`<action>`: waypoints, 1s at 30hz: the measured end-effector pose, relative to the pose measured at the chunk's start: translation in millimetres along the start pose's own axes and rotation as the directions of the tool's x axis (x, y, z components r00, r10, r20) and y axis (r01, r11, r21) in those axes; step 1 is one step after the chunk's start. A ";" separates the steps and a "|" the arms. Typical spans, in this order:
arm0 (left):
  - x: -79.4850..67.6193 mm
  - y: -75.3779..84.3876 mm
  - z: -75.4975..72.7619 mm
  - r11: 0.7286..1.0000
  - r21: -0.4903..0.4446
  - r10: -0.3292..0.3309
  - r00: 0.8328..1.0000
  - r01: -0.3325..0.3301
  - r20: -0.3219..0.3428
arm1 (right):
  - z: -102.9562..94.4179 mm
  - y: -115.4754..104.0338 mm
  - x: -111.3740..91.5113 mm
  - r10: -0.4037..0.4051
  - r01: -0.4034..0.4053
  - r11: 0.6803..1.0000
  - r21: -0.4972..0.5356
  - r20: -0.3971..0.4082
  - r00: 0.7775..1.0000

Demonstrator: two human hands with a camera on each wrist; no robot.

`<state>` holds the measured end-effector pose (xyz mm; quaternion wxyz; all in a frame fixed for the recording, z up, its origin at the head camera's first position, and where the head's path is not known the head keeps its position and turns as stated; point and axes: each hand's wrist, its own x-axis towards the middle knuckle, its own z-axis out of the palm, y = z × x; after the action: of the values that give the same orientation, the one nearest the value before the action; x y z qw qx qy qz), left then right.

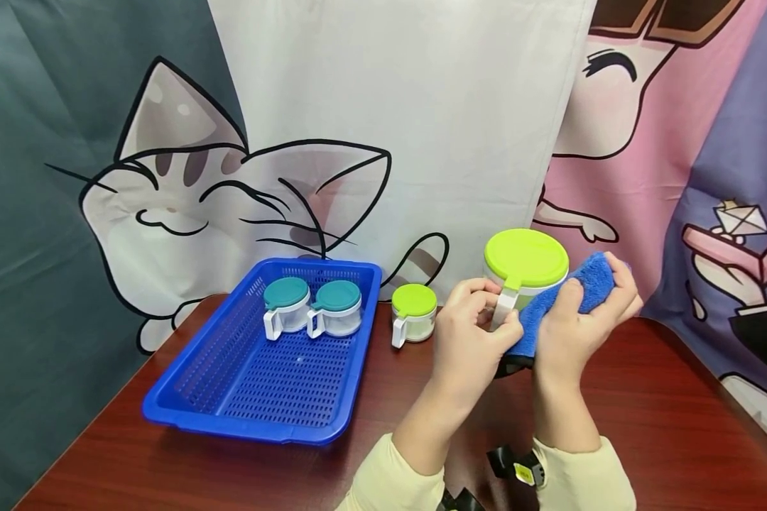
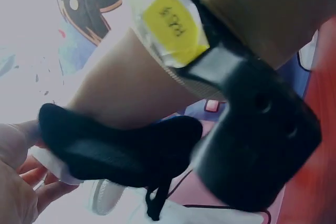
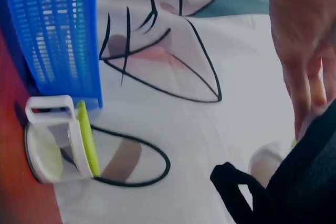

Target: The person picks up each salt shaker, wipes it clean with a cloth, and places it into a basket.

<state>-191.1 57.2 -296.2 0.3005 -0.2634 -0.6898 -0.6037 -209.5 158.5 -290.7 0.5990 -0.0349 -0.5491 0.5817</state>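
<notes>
A jar with a lime-green lid (image 1: pixel 525 257) and a white handle (image 1: pixel 505 305) is held up above the table, its lid facing up. My left hand (image 1: pixel 469 333) grips it by the handle, thumb and fingers close around it. A blue cloth (image 1: pixel 537 312) with a dark edge is held by my right hand (image 1: pixel 575 330), which presses it to the jar's right side. The cloth covers part of the jar's body. From the left wrist, the cloth (image 2: pixel 126 150) looks dark and has a hanging loop.
Left on the reddish-brown table (image 1: pixel 665 397) stands a blue perforated basket (image 1: pixel 351 397) with two teal-lidded jars (image 1: pixel 285 305) (image 1: pixel 336 309) at its far end. A smaller lime-lidded jar (image 1: pixel 415 312) stands right of it. A printed curtain (image 1: pixel 460 128) hangs behind.
</notes>
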 end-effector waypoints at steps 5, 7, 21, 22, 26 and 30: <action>-0.5 -2.0 1.8 1.000 -0.026 0.014 1.000 -0.015 -0.011 | 3.5 0.0 -8.9 -0.019 0.019 1.000 -0.011 0.009 1.000; -0.7 -2.4 1.1 1.000 -0.009 0.019 1.000 -0.019 -0.011 | 3.9 1.7 -9.5 -0.028 0.028 1.000 -0.003 0.000 1.000; 5.5 -9.3 -6.5 0.999 0.015 0.033 0.999 -0.033 -0.021 | 0.2 3.2 1.2 -0.055 0.055 0.997 0.052 -0.014 0.998; 6.3 -10.1 -7.7 1.000 -0.009 0.015 1.000 -0.015 -0.019 | -0.4 3.3 2.4 -0.049 0.049 0.998 0.040 -0.012 0.999; 9.9 -14.2 -12.3 0.996 -0.079 -0.031 0.999 0.030 -0.014 | -2.8 2.8 7.1 -0.039 0.039 0.999 0.021 0.012 0.999; 12.9 -18.2 -15.9 0.988 -0.133 -0.080 0.997 0.079 -0.006 | -4.2 2.0 11.4 -0.028 0.025 0.997 0.076 0.043 0.999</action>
<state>-211.5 39.0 -297.6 0.2619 -0.2515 -0.6564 -0.6613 -211.0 170.0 -286.7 0.5954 0.0077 -0.5402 0.5947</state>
